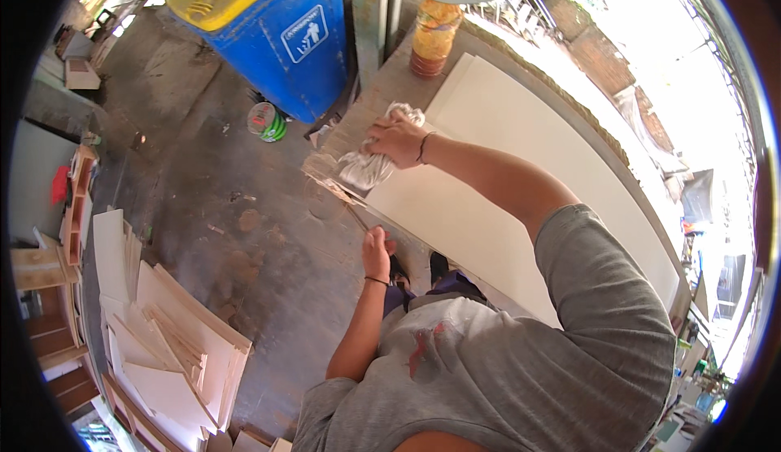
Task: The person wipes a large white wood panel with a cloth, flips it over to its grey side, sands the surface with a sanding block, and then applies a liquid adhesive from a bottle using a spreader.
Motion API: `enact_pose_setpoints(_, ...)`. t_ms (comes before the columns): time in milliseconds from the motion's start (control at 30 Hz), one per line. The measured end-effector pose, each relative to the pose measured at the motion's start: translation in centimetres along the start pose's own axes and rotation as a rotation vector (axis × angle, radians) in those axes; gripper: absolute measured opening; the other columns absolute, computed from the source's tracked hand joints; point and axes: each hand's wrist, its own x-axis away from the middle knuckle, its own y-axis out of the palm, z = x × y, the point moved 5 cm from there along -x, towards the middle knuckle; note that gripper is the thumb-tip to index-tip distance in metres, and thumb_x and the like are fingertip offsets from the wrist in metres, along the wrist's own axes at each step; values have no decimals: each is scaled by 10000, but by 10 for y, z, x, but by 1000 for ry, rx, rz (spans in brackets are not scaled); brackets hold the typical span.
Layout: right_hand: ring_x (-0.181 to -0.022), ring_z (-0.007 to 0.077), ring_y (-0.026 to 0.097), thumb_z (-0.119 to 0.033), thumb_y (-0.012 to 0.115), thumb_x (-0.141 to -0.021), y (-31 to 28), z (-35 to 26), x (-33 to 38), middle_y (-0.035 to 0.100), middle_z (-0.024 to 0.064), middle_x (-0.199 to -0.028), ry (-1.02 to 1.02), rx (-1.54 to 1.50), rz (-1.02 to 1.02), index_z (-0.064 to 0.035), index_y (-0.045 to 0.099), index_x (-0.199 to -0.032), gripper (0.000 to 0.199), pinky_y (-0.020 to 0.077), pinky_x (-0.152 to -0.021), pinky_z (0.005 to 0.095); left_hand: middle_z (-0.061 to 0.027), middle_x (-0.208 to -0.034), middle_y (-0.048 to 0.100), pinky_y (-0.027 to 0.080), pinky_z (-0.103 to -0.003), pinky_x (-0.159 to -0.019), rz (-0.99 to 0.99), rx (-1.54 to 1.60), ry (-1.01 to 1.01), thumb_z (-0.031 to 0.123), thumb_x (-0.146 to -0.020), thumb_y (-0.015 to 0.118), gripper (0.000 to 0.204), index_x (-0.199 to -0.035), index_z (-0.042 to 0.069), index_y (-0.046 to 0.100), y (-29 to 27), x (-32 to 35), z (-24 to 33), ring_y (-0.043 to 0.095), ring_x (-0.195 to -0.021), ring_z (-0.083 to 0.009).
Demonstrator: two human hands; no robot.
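at the near corner of the worn wooden surface [382, 86], the right hand [396, 139] presses a crumpled white cloth rag [366, 167] against the corner of a large, smooth, pale cream rectangular board [521, 175]. its grip is closed over the rag, fingers bunched on top. the board's long axis runs away from that corner toward the person's right, so the rag sits at its left end. the left hand [376, 250] is lower, just below the surface edge, its grip curled shut around a thin stick-like thing [358, 218] whose kind i cannot tell. a rusty orange cylindrical tin [434, 39] stands beyond, and a blue plastic bin with a yellow lid [277, 29] is on the concrete floor [244, 232].
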Motion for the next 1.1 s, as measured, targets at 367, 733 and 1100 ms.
enact_pose_setpoints(367, -1292, 274, 223, -238, 618, -686, 0, 17, 37, 325, 100, -1354, 642, -243, 95, -193, 359, -1310, 677, 242, -992, 502, -94, -1095, 519, 463, -387, -766, -524, -9, -537, 351, -855, 531, 452, -1154, 27, 429, 42, 57, -12, 555, -961, -237)
enact_pose_setpoints(733, -1189, 314, 356, -451, 595, -722, 9, -55, 337, 407, 139, -1263, 1490, -228, 7, -49, 470, -1182, 623, 321, -954, 476, -99, -1035, 504, 455, -379, -789, -512, 76, -506, 284, -863, 545, 342, -1078, 42, 439, 65, 64, -17, 539, -955, -268)
enact_pose_setpoints(1100, -1158, 265, 382, -426, 616, -708, 1, -107, 339, 459, 108, -1175, 1462, -398, 281, -90, 506, -1144, 561, 311, -917, 461, -56, -1142, 535, 391, -379, -907, -496, 331, -417, 373, -823, 565, 462, -1181, 97, 470, 60, 65, -52, 496, -1055, -232)
